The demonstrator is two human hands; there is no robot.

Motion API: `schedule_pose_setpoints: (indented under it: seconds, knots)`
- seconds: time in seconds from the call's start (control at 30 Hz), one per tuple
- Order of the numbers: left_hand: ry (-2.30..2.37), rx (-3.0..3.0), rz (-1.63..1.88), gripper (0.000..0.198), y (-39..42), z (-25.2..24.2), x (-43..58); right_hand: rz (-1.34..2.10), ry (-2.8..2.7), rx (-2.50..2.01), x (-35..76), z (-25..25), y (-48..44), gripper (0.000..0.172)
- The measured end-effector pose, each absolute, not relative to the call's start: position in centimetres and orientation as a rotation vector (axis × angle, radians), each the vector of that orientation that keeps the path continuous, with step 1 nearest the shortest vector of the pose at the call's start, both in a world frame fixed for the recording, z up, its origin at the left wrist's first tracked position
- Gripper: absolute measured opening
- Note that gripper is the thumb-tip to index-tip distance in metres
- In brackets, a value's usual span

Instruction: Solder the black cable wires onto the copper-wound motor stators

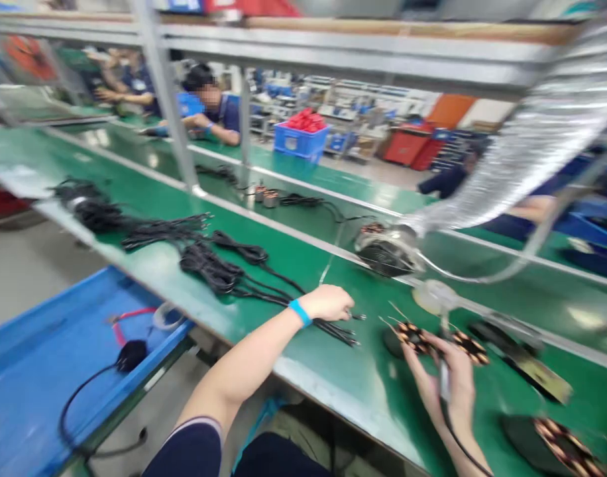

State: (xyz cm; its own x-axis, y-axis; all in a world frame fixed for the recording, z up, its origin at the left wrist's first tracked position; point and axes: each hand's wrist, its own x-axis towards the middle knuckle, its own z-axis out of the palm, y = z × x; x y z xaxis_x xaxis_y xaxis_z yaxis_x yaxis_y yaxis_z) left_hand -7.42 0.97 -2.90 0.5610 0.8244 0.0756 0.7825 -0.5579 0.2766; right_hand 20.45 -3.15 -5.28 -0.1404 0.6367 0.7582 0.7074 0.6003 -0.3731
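From where I stand, the green bench point(353, 371) runs beneath both hands, with a silvery duct point(527, 152) slanting down beyond the right grip point(455, 371) and a blue tray point(35, 358) well off to the left of the left grip point(331, 303), on the wearer's side. A black bundle point(211, 268) lies left of the left grip too, its strands stretching along the bench toward it. The left grip has its fingertips drawn together, pinching a cable point(359, 317) close to its end; the short tip pokes out rightward. That points roughly at the copper coil point(411, 336), which lies to the right of the left grip and slightly nearer the wearer, a gap between; the right grip is nearer, right at it. In the right grip stands a slim tool point(443, 377), lengthwise among the fingers. Blur hides whether thumb and fingers also squeeze the coil, and which thin wires on it are loose; the tool's tip I can't make out.
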Motion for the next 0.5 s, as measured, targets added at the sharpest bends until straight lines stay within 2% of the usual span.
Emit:
schedule_pose_setpoints:
  seconds: [0.1,0.3,0.5]
  knots:
    - [1.329,2.588,0.322,0.017,0.4,-2.5,-7.4,-0.110,-1.785,-1.169,20.3,-6.0,-2.6,0.035]
    - [1.286,2.390,0.425,0.014,0.0,-2.1,-6.8,0.088,-1.753,-1.188,19.9,-5.3,-2.9,0.034]
    - [1.324,2.183,0.764,0.021,0.7,-0.8,-4.4,0.267,-1.821,-1.170,20.3,-4.4,-3.2,0.026]
